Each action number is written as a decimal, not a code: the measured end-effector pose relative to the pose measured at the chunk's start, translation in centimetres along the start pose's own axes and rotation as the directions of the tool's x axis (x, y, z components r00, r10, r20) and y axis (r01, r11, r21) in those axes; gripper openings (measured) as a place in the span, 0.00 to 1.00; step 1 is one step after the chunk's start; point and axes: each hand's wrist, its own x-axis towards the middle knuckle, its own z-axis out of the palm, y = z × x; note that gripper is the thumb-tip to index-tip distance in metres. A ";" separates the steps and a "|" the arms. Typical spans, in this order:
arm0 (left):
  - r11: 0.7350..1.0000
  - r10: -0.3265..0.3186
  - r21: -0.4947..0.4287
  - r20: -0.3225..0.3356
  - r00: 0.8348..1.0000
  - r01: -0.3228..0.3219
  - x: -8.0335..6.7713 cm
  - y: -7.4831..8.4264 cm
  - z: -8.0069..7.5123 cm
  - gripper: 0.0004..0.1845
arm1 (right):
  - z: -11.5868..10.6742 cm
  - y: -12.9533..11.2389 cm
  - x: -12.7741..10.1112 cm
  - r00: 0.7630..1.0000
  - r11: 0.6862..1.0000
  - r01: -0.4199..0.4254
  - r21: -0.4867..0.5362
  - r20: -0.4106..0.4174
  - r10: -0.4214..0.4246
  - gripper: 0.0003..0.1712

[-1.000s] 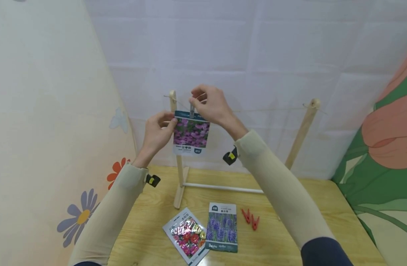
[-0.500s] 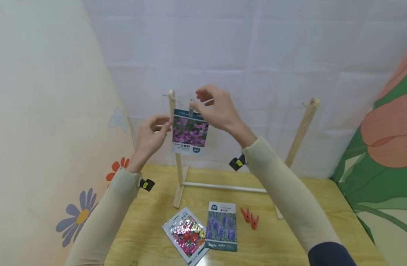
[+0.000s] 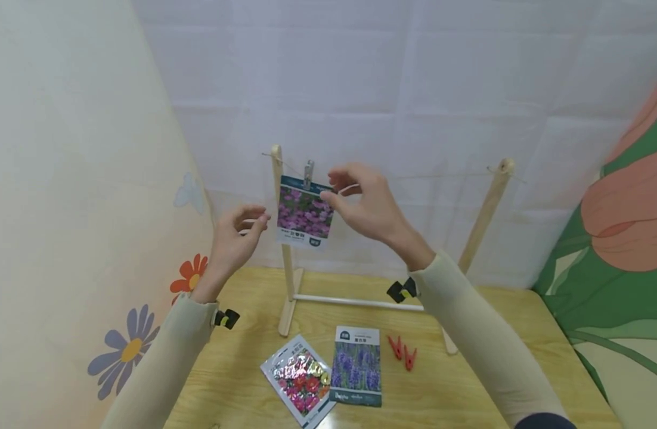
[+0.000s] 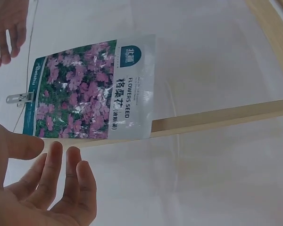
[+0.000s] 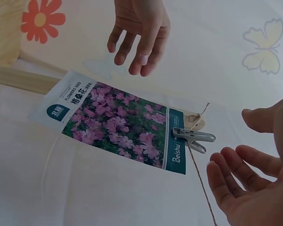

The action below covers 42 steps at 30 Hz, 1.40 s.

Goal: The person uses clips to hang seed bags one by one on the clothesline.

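A seed packet with pink flowers [image 3: 304,211] hangs upside down from a string [image 5: 201,181], held by a metal clothespin [image 5: 194,135] at its green edge. My left hand [image 3: 237,241] is just left of the packet, fingers relaxed and holding nothing. On the other side, my right hand [image 3: 368,205] has loosely bent fingers with nothing between them; its thumb overlaps the packet's edge in the head view. The right wrist view shows a gap between those fingers and the clothespin.
The string spans two wooden posts [image 3: 484,217] joined by a white rod [image 3: 360,302]. On the wooden table [image 3: 441,393] lie a packet with red flowers [image 3: 301,381], one with purple flowers [image 3: 356,366] and two red clothespins [image 3: 409,358]. A painted panel stands at each side.
My right hand has let go of the metal clothespin and moved right and down. My left hand has released the packet's edge and drawn back left. The packet stays hanging.
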 end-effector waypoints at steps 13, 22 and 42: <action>0.998 -0.053 0.023 -0.001 0.999 0.053 -3.4 -0.8 0.2 0.16 | 0.9 0.9 -5.3 0.996 0.996 0.088 -0.016 -0.030 -0.088 0.19; 0.996 -0.077 0.049 0.071 0.994 0.074 -5.0 -1.0 0.5 0.17 | 1.2 2.0 -7.5 0.996 0.997 0.074 -0.019 -0.046 -0.075 0.18; 0.993 -0.099 0.068 0.089 0.991 0.093 -7.0 -1.6 1.3 0.18 | 1.2 4.7 -12.9 0.987 0.999 0.007 0.035 -0.159 -0.001 0.18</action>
